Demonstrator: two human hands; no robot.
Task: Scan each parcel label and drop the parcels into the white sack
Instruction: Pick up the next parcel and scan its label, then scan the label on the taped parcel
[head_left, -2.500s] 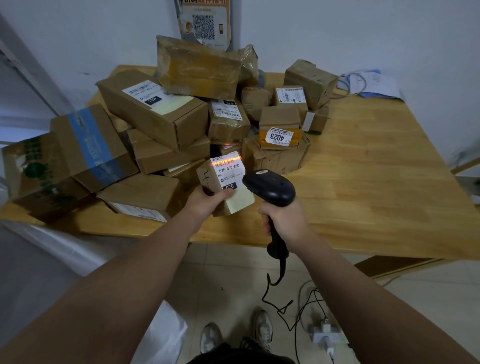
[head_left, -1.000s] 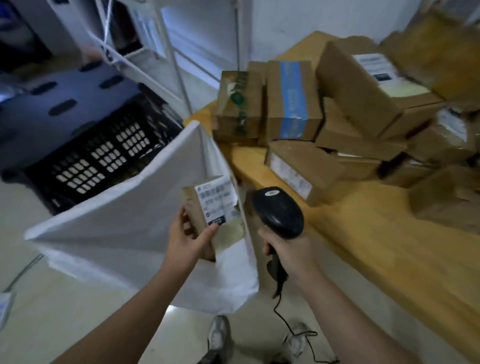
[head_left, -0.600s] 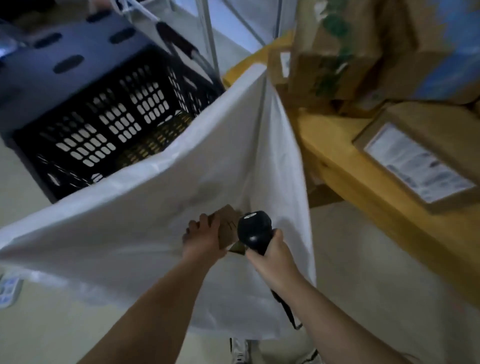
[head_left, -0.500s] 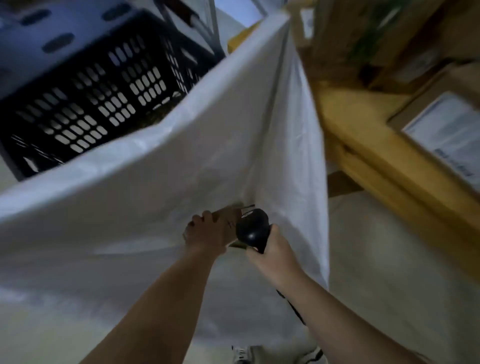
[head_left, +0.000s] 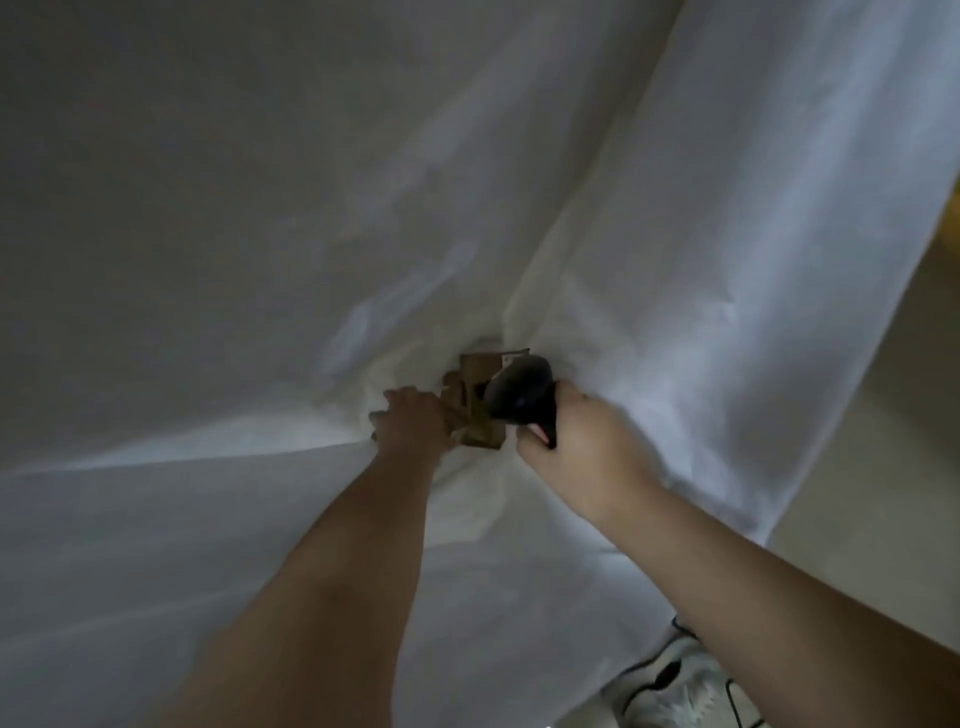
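parcel (head_left: 475, 402) lowered deep into white sack (head_left: 675, 260), L hand (head_left: 410, 423) too

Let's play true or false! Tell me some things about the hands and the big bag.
1. The left hand holds a brown parcel. True.
2. The right hand is empty. False: it grips a black scanner.
3. The sack is black. False: it is white.
4. A shoe shows at the bottom right. True.
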